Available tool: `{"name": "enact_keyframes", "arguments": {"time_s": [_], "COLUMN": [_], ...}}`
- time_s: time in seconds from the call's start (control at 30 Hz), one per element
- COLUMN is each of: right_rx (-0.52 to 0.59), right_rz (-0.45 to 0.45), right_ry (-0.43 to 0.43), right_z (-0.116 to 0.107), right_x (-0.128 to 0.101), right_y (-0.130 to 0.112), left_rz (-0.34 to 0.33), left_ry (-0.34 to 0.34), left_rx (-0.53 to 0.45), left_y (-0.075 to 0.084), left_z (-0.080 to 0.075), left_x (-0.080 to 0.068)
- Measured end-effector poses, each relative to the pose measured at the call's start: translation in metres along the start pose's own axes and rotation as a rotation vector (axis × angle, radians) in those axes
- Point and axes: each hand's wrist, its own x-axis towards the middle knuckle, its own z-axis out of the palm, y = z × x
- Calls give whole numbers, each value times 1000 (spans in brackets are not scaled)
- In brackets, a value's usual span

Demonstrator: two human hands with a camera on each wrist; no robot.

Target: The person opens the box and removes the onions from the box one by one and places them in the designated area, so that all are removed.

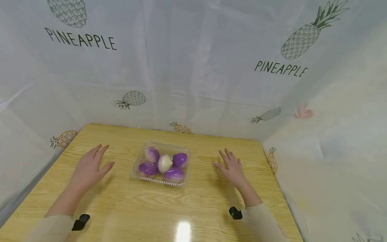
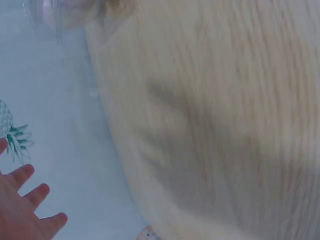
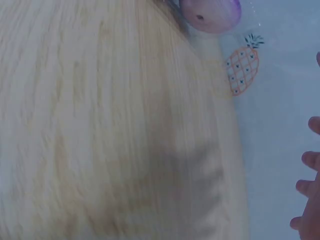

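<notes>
Near the middle of the wooden table sits a clear plastic clamshell box (image 1: pixel 137 164). Inside it lie several rounded purple-and-white pieces, perhaps buns or vegetables; a pale one (image 1: pixel 164 163) is in the centre with purple ones (image 1: pixel 174 175) around it. To the box's left my left hand (image 1: pixel 90 168) hovers over the table, fingers extended, holding nothing. My right hand (image 1: pixel 232 168) is held to the box's right, fingers spread, also touching nothing. In the right wrist view one purple piece (image 3: pixel 211 14) shows at the top, and fingertips of the right hand (image 3: pixel 311 185) appear at the edge.
The wooden table (image 1: pixel 145 205) has a white curtain (image 1: pixel 187 67) printed with pineapples behind it and along both sides. Each wrist wears a small black device, one on the left (image 1: pixel 81 222) and one on the right (image 1: pixel 235 213). Hand shadows fall on the wood.
</notes>
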Motion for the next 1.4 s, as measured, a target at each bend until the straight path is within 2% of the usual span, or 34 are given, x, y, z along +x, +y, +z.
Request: {"name": "enact_keyframes", "arguments": {"time_s": [0.2,0.27,0.47,0.63,0.77,0.9,1.07,1.2,1.4], "right_rx": [138,216,402,479,513,568,613,660,671], "right_rz": [-80,-94,-97,-121,-125,-134,-114,-77,-63], "right_ry": [96,123,145,169,224,273,310,329,353], "right_z": [24,31,51,67,76,70,68,73,81], "right_x": [-1,-4,-17,-25,-29,-38,-48,-53,-58], "right_y": [-4,-7,-20,-33,-47,-72,-94,-102,-107], "left_rz": [-37,-56,-87,-116,-146,-201,-295,-346,-374], "left_ry": [0,-2,9,-12,-30,-54,-49,-36,-11], "left_rx": [-101,-135,-261,-368,-430,-555,-722,-752,-767], "left_y": [13,18,33,44,53,62,73,81,89], "left_z": [12,16,34,48,56,64,76,83,88], "left_x": [-8,-11,-22,-26,-30,-35,-40,-45,-50]}}
